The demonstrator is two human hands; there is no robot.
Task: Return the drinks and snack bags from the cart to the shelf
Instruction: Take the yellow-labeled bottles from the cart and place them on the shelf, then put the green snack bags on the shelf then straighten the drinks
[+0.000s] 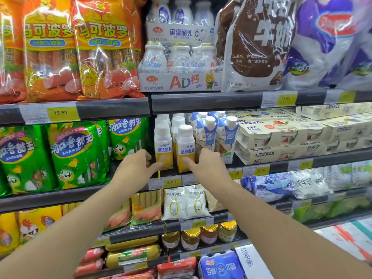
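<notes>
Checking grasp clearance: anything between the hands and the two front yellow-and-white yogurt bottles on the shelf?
Nothing visible. The left hand and right hand flank the two front yellow-and-white plastic yogurt bottles, thumbs at their bases. The blue-and-white cartons stand close on the right, beside the right hand's fingers, not in front.

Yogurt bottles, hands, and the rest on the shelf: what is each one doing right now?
Left yogurt bottle: upright at the shelf edge, cap on, left thumb touching its base.
Right yogurt bottle: upright beside it, cap on, right thumb on its front.
Left hand: reaching in, fingers loosely curled, gripping nothing.
Right hand: reaching in, fingers behind the right bottle, grip unclear.
Blue cartons: upright, capped.
Green bags: standing, sealed.
</notes>
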